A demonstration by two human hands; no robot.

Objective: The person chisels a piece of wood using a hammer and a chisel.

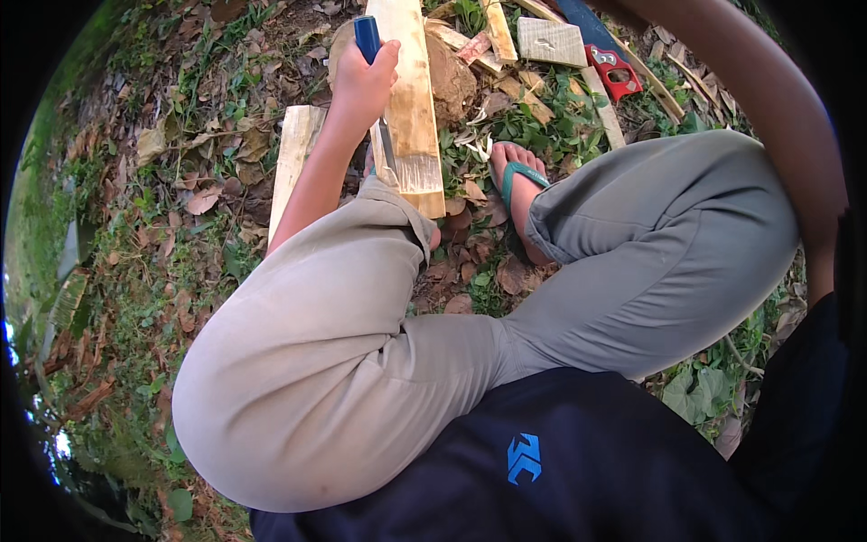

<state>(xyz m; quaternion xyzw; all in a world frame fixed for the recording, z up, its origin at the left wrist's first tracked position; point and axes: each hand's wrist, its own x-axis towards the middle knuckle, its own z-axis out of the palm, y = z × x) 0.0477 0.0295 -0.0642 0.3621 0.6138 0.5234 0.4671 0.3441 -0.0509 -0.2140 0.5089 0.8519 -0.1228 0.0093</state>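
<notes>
My left hand [367, 88] is closed around a chisel, its blue handle [367, 38] showing above the fist. The chisel's metal blade [386, 144] points down toward me, along the left edge of a pale wooden plank [411, 99]. Whether the tip touches the wood I cannot tell. Near the plank's close end is a whitish, scraped patch [418, 170]. Under the plank sits a round log [453, 83]. My right arm [759, 68] reaches up and across the upper right corner, its hand outside the picture.
A handsaw with a red handle [619, 74] lies at the upper right, beside a squared wood block [551, 42]. Offcuts are scattered around the log. Another board [293, 149] lies left. My right foot [518, 181], in a green flip-flop, stands right of the plank.
</notes>
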